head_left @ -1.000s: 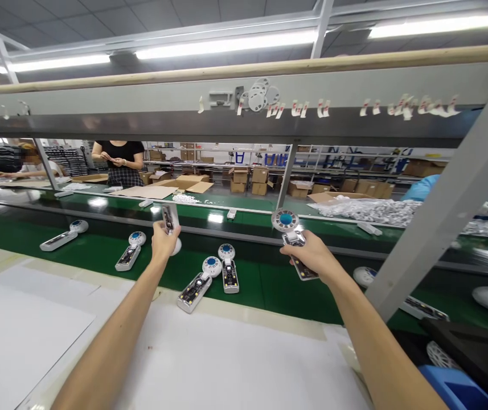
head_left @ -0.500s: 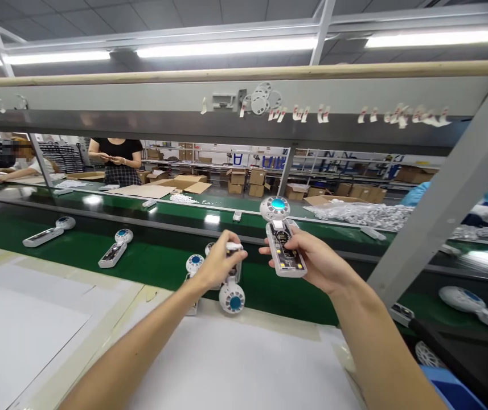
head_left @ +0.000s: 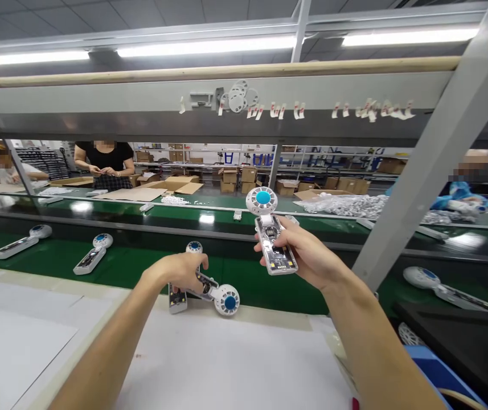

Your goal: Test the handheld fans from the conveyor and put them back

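In my right hand [head_left: 303, 250] is a white handheld device [head_left: 275, 247] with a round, slotted, blue-centred head and an exposed circuit board in its handle. It is held head up, with my thumb over the board side. My left hand [head_left: 181, 270] is lower, at the near edge of the green belt, fingers bent around the handle end of a second such device [head_left: 227, 300]. That one lies tilted, its head to the right. Another device [head_left: 177, 300] stands partly hidden behind my left hand, its blue-centred head showing above my fingers.
Two more devices lie on the green belt [head_left: 132, 259] at left, one of them here [head_left: 93, 254]. White sheets [head_left: 235, 364] cover the near table. A slanted metal post [head_left: 423, 136] rises at right, beside another device [head_left: 457, 290]. Co-workers sit and stand beyond the belt.
My left hand has moved left and lower, and the device under it has swung from head-down to lying with its head to the right. The view has shifted slightly right.
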A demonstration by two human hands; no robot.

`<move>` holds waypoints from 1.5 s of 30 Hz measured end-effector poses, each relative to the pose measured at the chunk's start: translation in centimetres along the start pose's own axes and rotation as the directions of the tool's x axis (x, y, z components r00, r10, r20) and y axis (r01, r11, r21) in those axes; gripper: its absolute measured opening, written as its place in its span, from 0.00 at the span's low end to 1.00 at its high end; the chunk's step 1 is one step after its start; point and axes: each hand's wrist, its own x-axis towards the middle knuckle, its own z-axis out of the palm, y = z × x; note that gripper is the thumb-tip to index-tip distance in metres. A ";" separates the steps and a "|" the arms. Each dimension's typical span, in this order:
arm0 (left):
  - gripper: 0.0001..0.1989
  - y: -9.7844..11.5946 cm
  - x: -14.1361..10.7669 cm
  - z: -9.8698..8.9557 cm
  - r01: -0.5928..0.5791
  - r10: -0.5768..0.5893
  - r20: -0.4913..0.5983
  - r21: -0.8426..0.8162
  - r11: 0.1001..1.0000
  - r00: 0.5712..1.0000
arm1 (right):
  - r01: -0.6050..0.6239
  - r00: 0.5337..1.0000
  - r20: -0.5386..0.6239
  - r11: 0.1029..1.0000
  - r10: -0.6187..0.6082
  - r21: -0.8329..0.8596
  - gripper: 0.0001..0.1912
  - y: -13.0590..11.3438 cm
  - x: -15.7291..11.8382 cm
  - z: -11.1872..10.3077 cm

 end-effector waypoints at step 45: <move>0.38 7.9 -4.5 1.8 -0.740 0.309 -0.690 -0.668 0.077 0.655 | 0.440 0.898 0.020 0.896 -0.439 -0.061 0.50 0.4 -2.7 2.1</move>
